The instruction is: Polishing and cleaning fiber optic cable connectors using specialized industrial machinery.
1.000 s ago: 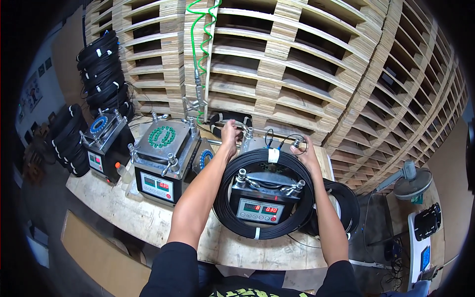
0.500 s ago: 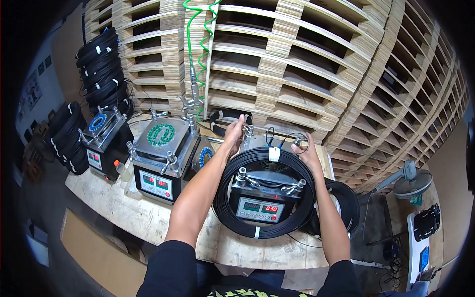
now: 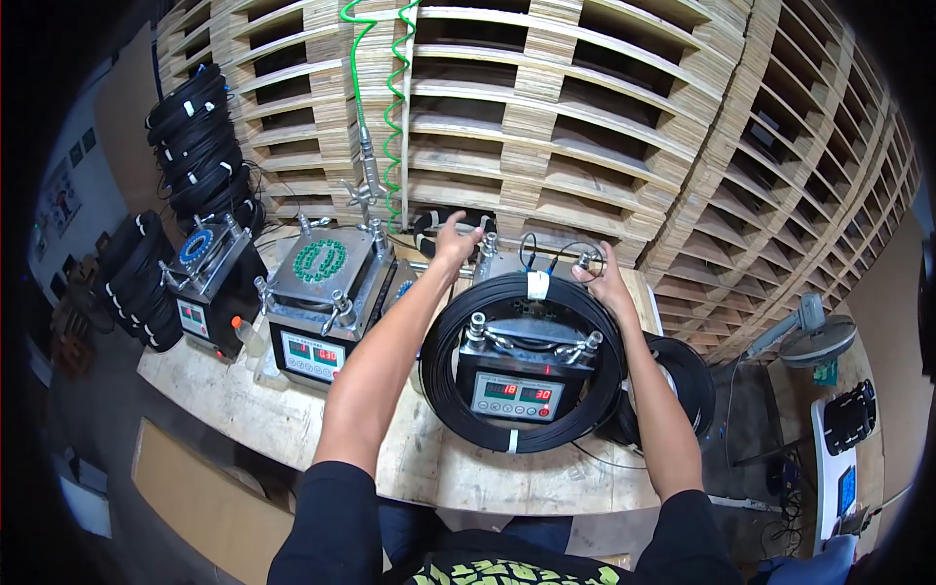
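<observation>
A benchtop machine point(image 3: 517, 395) with a lit display panel stands in front of me. A thick coil of black cable point(image 3: 441, 405), bound with white ties, rests upright against its front, framing the panel. Two thin cable ends with blue-and-black connectors point(image 3: 552, 265) rise from the coil to the machine's top. My left hand point(image 3: 456, 244) is open, fingers apart, beside the back-left clamp post point(image 3: 489, 244). My right hand point(image 3: 606, 281) is at the back-right clamp post point(image 3: 585, 261), its thumb and forefinger apart around it; a thin cable loop passes there.
Left stand two similar machines, one with a green ring point(image 3: 320, 261), one with a blue ring point(image 3: 195, 246). Between them is a bottle with an orange cap point(image 3: 244, 336). Stacked cable coils point(image 3: 195, 146), a hanging air gun point(image 3: 367, 180), pallets point(image 3: 585, 107) and a fan point(image 3: 819, 336) surround the bench.
My left hand has moved slightly left, away from the back-left clamp post, and its fingers have spread. My right hand stays by its post. The front machine's display has changed.
</observation>
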A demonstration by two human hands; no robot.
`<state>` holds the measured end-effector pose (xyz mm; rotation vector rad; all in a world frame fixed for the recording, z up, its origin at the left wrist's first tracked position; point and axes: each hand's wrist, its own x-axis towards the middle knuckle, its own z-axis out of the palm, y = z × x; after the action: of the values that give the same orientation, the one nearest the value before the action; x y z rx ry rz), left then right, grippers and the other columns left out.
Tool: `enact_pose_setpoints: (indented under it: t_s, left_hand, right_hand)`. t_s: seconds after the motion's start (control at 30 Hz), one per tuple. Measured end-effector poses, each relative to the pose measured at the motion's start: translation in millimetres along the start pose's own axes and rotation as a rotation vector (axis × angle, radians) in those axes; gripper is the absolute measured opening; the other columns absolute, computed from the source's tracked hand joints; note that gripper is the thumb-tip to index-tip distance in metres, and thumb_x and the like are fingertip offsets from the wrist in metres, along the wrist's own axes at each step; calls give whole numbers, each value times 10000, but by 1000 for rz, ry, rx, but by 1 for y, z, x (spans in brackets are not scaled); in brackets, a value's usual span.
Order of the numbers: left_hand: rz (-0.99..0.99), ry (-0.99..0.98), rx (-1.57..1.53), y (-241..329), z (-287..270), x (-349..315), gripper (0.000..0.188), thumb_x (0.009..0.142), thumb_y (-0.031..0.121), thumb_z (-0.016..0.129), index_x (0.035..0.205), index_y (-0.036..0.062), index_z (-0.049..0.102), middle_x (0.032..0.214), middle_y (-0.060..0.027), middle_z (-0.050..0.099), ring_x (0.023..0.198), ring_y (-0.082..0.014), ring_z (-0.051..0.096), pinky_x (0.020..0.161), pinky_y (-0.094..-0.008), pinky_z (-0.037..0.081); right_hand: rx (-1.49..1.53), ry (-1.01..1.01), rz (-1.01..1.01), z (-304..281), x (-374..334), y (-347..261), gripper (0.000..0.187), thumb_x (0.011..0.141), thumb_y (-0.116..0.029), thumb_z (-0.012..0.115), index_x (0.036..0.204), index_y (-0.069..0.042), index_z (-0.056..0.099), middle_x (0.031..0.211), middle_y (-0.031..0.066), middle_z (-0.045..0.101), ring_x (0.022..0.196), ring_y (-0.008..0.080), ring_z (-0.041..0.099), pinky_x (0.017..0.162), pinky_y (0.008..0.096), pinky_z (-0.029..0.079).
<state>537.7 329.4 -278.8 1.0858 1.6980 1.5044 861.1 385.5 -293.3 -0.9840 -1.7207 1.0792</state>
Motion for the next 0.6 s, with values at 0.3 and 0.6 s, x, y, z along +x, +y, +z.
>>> enact_pose_setpoints:
  t_s: [0.3,0.6]
  left_hand:
    - [830,1,145,68,-46,-179,210,944,209,597,1033,61,717,1211,-176,584,1134,-341,573,983,-410,441]
    - [870,-116,350,36,-60,-226,255,779,263,804,718,71,648,1407,-160,482,1302,-391,466,1054,-482,379]
  right_hand:
    - [-30,24,-55,1,-1,-17,1019,794,-262,841,1526,-43,166,1012,140,644,844,179,619,722,291,496]
    - [-53,0,-39,7,-4,-7,978,832,-347,797,1530,-50,180,921,156,651,771,170,593,679,288,473]
